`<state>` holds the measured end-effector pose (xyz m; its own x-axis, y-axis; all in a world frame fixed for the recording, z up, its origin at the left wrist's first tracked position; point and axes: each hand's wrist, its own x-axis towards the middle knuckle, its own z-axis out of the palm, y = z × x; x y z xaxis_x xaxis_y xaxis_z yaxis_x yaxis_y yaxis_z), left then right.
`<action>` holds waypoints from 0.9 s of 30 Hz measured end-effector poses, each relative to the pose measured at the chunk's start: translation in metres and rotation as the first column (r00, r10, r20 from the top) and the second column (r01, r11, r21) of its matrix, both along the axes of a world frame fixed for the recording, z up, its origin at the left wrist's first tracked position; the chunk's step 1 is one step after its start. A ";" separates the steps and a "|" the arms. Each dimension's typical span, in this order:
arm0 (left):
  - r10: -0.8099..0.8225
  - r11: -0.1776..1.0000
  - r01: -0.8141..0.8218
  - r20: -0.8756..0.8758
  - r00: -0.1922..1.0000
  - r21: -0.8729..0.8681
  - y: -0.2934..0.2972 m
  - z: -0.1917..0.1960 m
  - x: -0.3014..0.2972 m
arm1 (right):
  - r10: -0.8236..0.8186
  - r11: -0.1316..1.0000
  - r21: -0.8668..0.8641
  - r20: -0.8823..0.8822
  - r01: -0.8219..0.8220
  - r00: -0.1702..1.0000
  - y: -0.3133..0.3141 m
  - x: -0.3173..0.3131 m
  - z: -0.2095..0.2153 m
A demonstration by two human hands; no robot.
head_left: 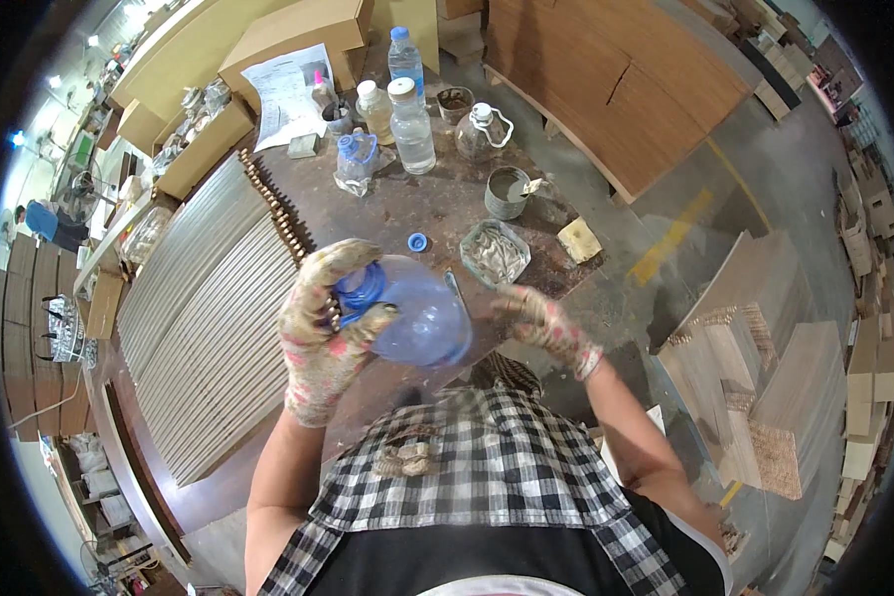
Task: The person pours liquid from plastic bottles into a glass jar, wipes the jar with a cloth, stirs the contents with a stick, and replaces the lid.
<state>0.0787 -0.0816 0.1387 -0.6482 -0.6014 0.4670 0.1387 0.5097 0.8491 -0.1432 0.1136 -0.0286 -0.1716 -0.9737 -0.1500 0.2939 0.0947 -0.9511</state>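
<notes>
My left hand (328, 333), in a spotted work glove, is closed round the blue neck of a clear bluish plastic bottle (427, 323), which is tilted over the table's near edge. To its right my right hand (544, 328), gloved and slightly blurred, is apart from the bottle with fingers stretched and nothing seen in them. A blue bottle cap (417, 241) lies on the dark table (407, 204) beyond the bottle. Close to my right fingers sits a cut-down clear container (494, 253) holding greyish, crumpled-looking material. Part of a thin tool (454, 285) shows behind the bottle.
Stacked grey-brown slats (209, 348) cover the table's left side. Farther back stand water bottles (412, 129), a blue-handled jug (356, 164), a grey can (508, 192) and a paper sheet (286, 94). A yellow sponge (579, 241) lies at the right edge; wooden panels (755, 377) stand beyond.
</notes>
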 end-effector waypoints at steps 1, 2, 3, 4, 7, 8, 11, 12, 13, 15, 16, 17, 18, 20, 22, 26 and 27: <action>-0.027 0.997 0.028 -0.016 1.000 0.075 0.006 0.002 -0.005 | 0.013 0.999 0.038 0.208 -0.021 0.978 0.009 0.014 -0.006; -0.048 0.986 0.059 -0.072 0.996 0.154 0.013 -0.001 -0.010 | 0.021 0.996 0.070 0.408 -0.054 0.913 0.019 0.027 -0.014; -0.075 0.991 0.073 0.012 0.997 0.113 0.015 0.000 -0.016 | -0.021 0.998 0.060 0.485 -0.010 0.874 0.030 0.035 -0.029; -0.089 0.967 0.081 0.023 0.996 0.243 0.024 0.003 -0.022 | -0.055 0.998 0.051 0.561 0.032 0.826 0.040 0.043 -0.048; -0.147 0.892 0.176 -0.101 0.984 0.417 0.042 -0.025 -0.042 | -0.148 0.989 0.101 0.665 0.108 0.732 0.061 0.059 -0.069; -0.181 0.824 0.259 -0.198 0.963 0.504 0.050 -0.032 -0.049 | -0.179 0.984 0.119 0.673 0.135 0.718 0.068 0.059 -0.071; -0.225 0.753 0.331 -0.249 0.942 0.569 0.067 -0.057 -0.067 | -0.263 0.964 0.161 0.679 0.210 0.686 0.089 0.056 -0.066; -0.252 0.766 0.350 -0.249 0.935 0.540 0.073 -0.070 -0.074 | -0.296 0.954 0.176 0.674 0.241 0.677 0.097 0.055 -0.064; -0.283 0.772 0.375 -0.251 0.926 0.513 0.080 -0.088 -0.081 | -0.330 0.943 0.194 0.669 0.272 0.666 0.107 0.053 -0.063; -0.333 0.851 0.332 -0.072 0.940 0.406 0.093 -0.119 -0.080 | -0.389 0.919 0.225 0.655 0.324 0.648 0.121 0.049 -0.060; -0.380 0.811 0.332 0.002 0.925 0.481 0.098 -0.123 -0.079 | -0.416 0.906 0.239 0.649 0.348 0.637 0.128 0.047 -0.058; -0.429 0.769 0.322 0.072 0.900 0.553 0.101 -0.126 -0.078 | -0.438 0.896 0.251 0.642 0.367 0.629 0.132 0.045 -0.056; -0.437 0.744 0.317 0.069 0.897 0.588 0.102 -0.125 -0.081 | -0.459 0.885 0.262 0.634 0.385 0.623 0.137 0.044 -0.055; -0.447 0.693 0.301 0.063 0.892 0.655 0.105 -0.123 -0.087 | -0.492 0.866 0.283 0.624 0.412 0.607 0.144 0.040 -0.053; -0.468 0.607 0.313 0.010 0.884 0.730 0.107 -0.132 -0.092 | -0.520 0.850 0.300 0.616 0.433 0.592 0.153 0.038 -0.050; -0.450 0.482 0.313 -0.075 0.890 0.818 0.104 -0.143 -0.103 | -0.558 0.826 0.333 0.594 0.454 0.580 0.163 0.034 -0.046; -0.443 0.447 0.300 -0.083 0.893 0.842 0.102 -0.144 -0.105 | -0.567 0.820 0.342 0.593 0.458 0.572 0.164 0.035 -0.045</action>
